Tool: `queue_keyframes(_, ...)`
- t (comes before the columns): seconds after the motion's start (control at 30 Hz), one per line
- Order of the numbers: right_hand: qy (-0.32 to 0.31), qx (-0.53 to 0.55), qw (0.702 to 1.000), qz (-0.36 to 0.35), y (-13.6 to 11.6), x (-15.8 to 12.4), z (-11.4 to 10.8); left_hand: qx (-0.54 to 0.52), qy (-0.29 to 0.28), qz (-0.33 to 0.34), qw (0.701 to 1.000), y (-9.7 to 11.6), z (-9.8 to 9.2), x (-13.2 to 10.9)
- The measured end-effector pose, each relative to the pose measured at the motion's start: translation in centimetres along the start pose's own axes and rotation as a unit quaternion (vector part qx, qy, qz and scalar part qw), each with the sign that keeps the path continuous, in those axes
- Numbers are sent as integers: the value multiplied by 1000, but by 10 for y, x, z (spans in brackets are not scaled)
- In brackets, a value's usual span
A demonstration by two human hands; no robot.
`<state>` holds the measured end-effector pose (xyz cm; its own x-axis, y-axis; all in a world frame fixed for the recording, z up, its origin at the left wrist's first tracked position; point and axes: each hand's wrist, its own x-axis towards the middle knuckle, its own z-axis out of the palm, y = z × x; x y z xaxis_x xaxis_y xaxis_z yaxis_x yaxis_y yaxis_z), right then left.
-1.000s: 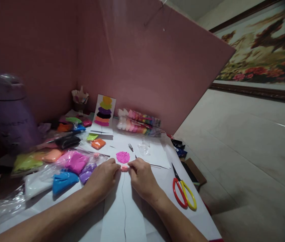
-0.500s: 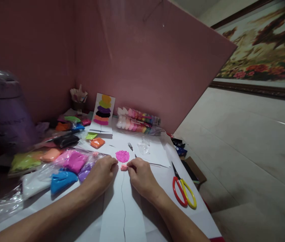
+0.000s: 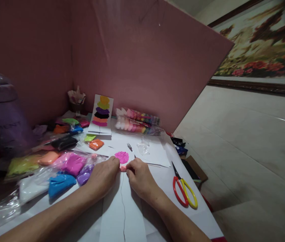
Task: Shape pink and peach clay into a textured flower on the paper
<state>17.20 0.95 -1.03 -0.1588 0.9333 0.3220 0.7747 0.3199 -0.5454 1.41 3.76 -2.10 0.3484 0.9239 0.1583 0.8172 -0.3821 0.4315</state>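
A small lump of salmon-pink clay lies on a white paper strip, just below a ridged bright pink clay disc. My left hand is closed, its fingertips at the lump's left end. From the right, my right hand pinches the other end, thumb and index finger together. A wavy dark line runs down the strip from the lump toward me. Just beyond the right hand lies a fork, its handle partly hidden.
Scissors with red and yellow handles lie at right. Bagged coloured clay crowds the left, near a purple bottle. A card with coloured bands leans at the back beside packed clay. Crumpled clear plastic sits behind the fork.
My left hand has moved in to the lump's left end, and its fingers cover more of it. My right hand stays at the right end. The view has shifted slightly.
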Motion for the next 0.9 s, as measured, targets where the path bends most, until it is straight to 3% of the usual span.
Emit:
queue_keyframes(0.1, 8, -4, 1000, 21, -1, 1, -1, -4, 10, -19, 1000, -2, -1, 0)
queue_keyframes(0.3, -12, 13, 999, 33, -5, -4, 0, -154, 63, -85, 982, -8, -3, -2)
queue_keyframes(0.67, -14, 35, 999, 13, -8, -5, 1, -177, 60, -37, 982, -12, 2, -1)
queue_keyframes(0.9, -39, -29, 999, 9, -16, -8, -5, -175, 61, -38, 982, -9, 1, -2)
